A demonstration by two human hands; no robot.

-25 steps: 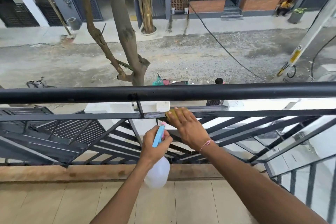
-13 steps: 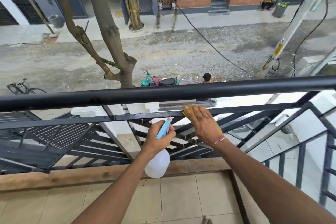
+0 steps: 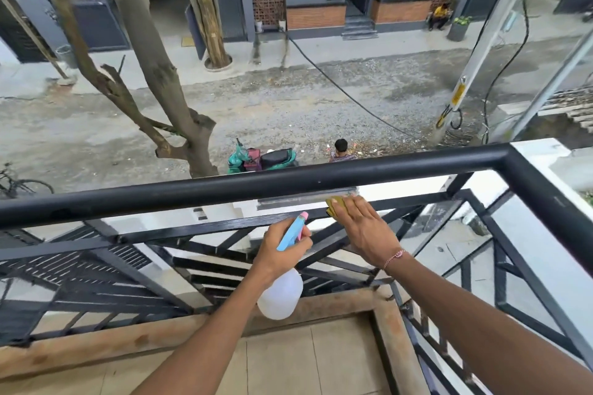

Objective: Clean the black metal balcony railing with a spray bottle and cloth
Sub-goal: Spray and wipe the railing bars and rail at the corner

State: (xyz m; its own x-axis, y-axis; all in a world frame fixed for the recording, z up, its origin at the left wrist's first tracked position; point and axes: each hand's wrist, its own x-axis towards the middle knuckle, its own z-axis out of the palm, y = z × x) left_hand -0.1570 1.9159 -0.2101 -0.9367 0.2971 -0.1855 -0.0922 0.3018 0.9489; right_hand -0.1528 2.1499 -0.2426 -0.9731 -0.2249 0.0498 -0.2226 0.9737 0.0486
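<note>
We see the black metal balcony railing (image 3: pixel 224 192) running across the view, its thick round top bar meeting a corner at the right, with a thinner flat bar (image 3: pixel 205 228) below it and slanted bars (image 3: pixel 154 279) under that. Our right hand (image 3: pixel 362 231) lies flat with straight fingers on a yellow-green cloth (image 3: pixel 335 207), pressing it onto the flat bar just under the top bar; only the far left edge of the cloth shows past the fingers. A pink thread bracelet (image 3: pixel 396 256) circles that wrist. Our left hand (image 3: pixel 282 250) is clenched round the neck of the spray bottle (image 3: pixel 280 295), whose blue head with a pink tip (image 3: pixel 293 231) points up and away toward the flat bar, just left of the cloth; the translucent white body hangs below the hand, on the near side of the railing. The two hands are near each other but apart. Beneath them lie a brown ledge (image 3: pixel 96 343) and pale floor tiles (image 3: pixel 282 362). Far below, beyond the railing, we see a gravel street, a bare tree trunk (image 3: pixel 160 74), a green scooter (image 3: pixel 272 159), a seated person (image 3: pixel 341 151) beside it, a bicycle (image 3: pixel 19 184) at the left edge and a leaning pole (image 3: pixel 471 61) at the right.
</note>
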